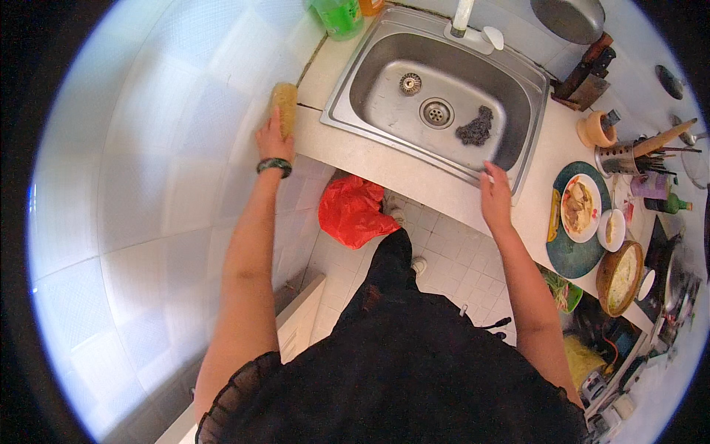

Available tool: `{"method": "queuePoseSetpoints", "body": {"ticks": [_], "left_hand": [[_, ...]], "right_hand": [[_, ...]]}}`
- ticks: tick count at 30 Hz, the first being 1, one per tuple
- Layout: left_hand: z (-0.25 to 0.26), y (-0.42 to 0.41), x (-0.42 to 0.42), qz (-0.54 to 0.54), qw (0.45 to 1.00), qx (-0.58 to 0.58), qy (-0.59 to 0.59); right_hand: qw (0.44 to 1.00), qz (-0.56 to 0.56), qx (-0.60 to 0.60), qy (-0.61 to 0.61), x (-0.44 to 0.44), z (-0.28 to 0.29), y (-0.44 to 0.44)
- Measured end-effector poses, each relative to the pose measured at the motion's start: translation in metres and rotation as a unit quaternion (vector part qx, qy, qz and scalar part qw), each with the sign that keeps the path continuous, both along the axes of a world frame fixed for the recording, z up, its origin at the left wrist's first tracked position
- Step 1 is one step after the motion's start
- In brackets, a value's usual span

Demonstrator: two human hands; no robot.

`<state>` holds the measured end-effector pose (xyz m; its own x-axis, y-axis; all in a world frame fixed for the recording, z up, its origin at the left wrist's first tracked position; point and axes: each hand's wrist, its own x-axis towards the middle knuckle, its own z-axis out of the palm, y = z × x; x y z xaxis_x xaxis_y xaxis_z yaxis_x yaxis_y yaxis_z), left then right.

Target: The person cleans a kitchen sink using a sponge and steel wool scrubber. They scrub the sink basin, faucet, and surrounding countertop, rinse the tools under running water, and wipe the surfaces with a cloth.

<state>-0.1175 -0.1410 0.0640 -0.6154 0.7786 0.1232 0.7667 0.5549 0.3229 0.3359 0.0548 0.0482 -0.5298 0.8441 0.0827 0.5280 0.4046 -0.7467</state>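
Observation:
My left hand (pixel 274 139), with a dark bangle at its wrist, is on a yellowish sponge or folded cloth (pixel 285 108) at the counter's left end, close against the tiled wall. My right hand (pixel 496 195) is over the front right rim of a stainless steel sink (pixel 377 141). Its fingers are slightly parted and appear to hold nothing; whether they touch the rim is unclear. Inside the sink, a dark steel wool scrubber (pixel 476 127) lies right of the drain (pixel 436 113). A metal strainer basket (pixel 410 84) sits at the upper left of the basin.
A green bottle (pixel 339 19) stands behind the sink's left corner, and a faucet (pixel 461 22) rises at the back. Right of the sink are a knife rack (pixel 585 83), a plate of food (pixel 580 208) and a wooden bowl (pixel 620 278). Under the counter hangs a red plastic bag (pixel 355 211).

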Motion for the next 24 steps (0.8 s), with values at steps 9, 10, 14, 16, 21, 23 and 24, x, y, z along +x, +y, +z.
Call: {"method": "queuePoseSetpoints", "body": {"ticks": [9, 10, 14, 16, 21, 23, 24], "left_hand": [[-0.053, -0.005, -0.014, -0.005, 0.995, -0.069, -0.075], [-0.050, -0.010, 0.008, -0.017, 0.996, -0.047, -0.076], [-0.046, -0.002, 0.123, 0.023, 0.992, 0.005, -0.124], [-0.047, 0.016, 0.186, 0.046, 0.986, 0.034, -0.159], [-0.034, 0.059, 0.284, 0.192, 0.934, 0.101, -0.283], [-0.033, 0.075, 0.312, 0.204, 0.907, 0.167, -0.327], [-0.035, 0.086, 0.324, 0.200, 0.890, 0.226, -0.341]], "right_hand": [[0.983, 0.042, 0.147, -0.106, 0.054, -0.053, -0.012], [0.982, 0.033, 0.148, -0.115, 0.052, -0.053, -0.013], [0.980, 0.029, 0.167, -0.107, 0.049, -0.051, -0.014], [0.977, 0.028, 0.185, -0.103, 0.049, -0.051, -0.015], [0.977, 0.030, 0.191, -0.088, 0.050, -0.053, -0.014], [0.977, 0.034, 0.191, -0.082, 0.051, -0.053, -0.013], [0.978, 0.034, 0.186, -0.084, 0.051, -0.052, -0.012]]}}
